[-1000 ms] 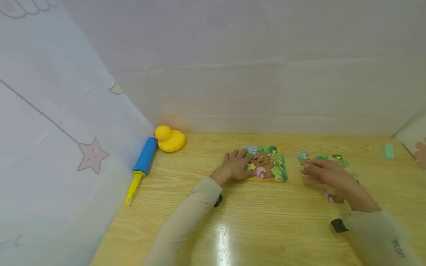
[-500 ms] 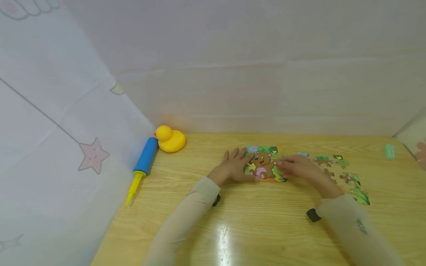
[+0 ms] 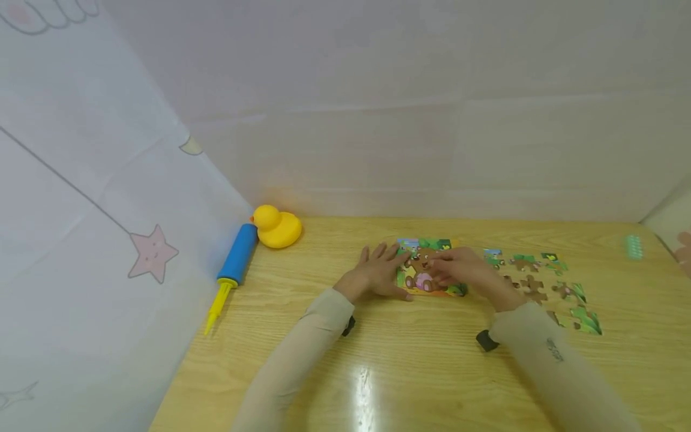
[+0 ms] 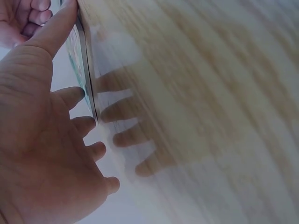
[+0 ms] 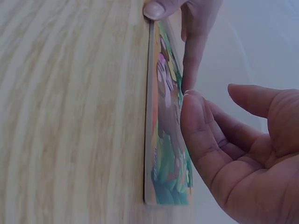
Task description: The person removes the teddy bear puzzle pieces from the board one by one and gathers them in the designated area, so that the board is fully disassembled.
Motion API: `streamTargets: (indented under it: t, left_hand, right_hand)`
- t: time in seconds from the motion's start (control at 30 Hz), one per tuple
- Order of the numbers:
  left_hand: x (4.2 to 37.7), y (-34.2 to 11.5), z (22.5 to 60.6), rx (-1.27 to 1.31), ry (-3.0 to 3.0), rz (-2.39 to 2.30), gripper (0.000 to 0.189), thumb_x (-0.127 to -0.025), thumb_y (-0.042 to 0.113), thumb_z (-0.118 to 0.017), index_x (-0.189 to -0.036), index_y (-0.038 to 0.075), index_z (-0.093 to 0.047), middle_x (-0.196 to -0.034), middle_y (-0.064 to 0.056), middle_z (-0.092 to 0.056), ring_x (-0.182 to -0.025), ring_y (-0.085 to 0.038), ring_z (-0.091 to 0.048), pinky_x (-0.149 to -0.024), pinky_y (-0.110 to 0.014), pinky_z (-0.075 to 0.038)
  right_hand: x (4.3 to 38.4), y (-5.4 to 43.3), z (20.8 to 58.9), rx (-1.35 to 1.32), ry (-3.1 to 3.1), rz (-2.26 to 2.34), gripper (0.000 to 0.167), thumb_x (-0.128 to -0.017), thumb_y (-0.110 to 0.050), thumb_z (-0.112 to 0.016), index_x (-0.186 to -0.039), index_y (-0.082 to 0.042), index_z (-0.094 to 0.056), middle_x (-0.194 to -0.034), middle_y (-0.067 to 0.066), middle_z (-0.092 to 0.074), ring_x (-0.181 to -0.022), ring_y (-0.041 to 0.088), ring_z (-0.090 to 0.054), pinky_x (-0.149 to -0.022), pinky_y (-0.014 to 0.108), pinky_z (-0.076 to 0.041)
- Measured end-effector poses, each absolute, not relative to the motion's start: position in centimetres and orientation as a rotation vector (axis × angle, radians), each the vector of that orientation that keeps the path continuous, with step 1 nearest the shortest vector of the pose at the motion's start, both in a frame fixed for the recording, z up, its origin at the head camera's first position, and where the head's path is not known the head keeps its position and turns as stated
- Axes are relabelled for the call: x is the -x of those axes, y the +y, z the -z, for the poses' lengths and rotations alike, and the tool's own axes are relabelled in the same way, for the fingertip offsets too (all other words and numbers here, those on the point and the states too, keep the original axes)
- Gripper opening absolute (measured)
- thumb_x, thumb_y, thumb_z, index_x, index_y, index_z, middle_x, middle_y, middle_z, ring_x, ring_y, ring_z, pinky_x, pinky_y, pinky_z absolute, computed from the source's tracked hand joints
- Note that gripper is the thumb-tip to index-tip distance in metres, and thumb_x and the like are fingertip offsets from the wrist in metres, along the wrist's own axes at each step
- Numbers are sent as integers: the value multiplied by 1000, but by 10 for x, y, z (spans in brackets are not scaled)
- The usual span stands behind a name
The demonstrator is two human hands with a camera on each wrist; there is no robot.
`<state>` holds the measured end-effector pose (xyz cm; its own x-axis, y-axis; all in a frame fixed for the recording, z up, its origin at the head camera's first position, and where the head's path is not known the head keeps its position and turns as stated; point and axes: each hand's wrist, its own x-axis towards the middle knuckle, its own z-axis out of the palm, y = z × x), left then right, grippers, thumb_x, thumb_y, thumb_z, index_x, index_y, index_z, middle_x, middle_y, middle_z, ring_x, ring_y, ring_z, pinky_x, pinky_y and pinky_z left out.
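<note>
A flat bear picture board (image 3: 426, 291) lies on the wooden table, between both hands. My left hand (image 3: 375, 273) rests at its left side with fingers spread and thumb along the near edge. In the left wrist view, the spread left hand (image 4: 42, 130) touches the board's edge. Over the board's right half is my right hand (image 3: 466, 270). The right wrist view shows the right hand (image 5: 247, 158) with loosely bent fingers at the board's face, thumb apart, nothing held. Loose jigsaw pieces (image 3: 534, 285) with matching bear and leaf art lie to the right, partly hidden by the right arm.
A yellow rubber duck (image 3: 278, 228) sits at the back left, beside a blue and yellow hand pump (image 3: 237, 258). A small pale green bumpy object (image 3: 634, 246) lies at the far right. Cloth-covered walls (image 3: 378, 150) bound the table behind and at the sides.
My right hand has moved left from above the loose pieces to over the bear board, uncovering several pieces. The left hand stays at the board's left side, its thumb shifting slightly toward the near edge.
</note>
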<state>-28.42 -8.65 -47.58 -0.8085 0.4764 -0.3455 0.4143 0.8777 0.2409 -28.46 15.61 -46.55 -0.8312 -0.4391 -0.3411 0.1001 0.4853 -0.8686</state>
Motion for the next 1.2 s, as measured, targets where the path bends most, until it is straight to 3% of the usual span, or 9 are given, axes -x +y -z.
streamTargets:
  t: [0.3, 0.57, 0.73, 1.2]
  left_hand:
    - [285, -87, 476, -682, 2638, -256, 105, -83, 73, -65, -164, 32, -13, -173, -1, 1, -160, -34, 2, -124, -67, 1]
    - [287, -87, 476, -680, 2634, -243, 104, -84, 74, -63, -164, 33, -12, -173, 1, -1, -160, -32, 0, -124, -66, 0]
    - [287, -87, 476, -666, 2633, -230, 102, -85, 74, -63, -164, 33, -13, -173, 2, -1, -160, -31, -1, -125, -65, 0]
    - [286, -89, 475, -670, 2628, -256, 101, -86, 73, -63, -164, 33, -14, -173, 1, -2, -160, -33, -2, -124, -67, -2]
  right_hand:
    - [286, 140, 473, 299, 2236, 1276, 45, -105, -23, -54, -136, 10, -57, -112, 22, -71, -87, 18, -74, -78, 31, -63]
    - [286, 135, 473, 289, 2262, 1226, 34, -105, -17, -52, -124, 7, -67, -99, 15, -73, -80, 15, -71, -75, 30, -62]
    - [285, 131, 469, 329, 2271, 1183, 31, -104, -14, -50, -114, 6, -71, -97, 16, -73, -82, 17, -71, -75, 31, -62]
    - [282, 129, 469, 330, 2295, 1184, 30, -106, -17, -51, -116, 5, -68, -98, 15, -72, -82, 19, -71, -75, 33, -62]
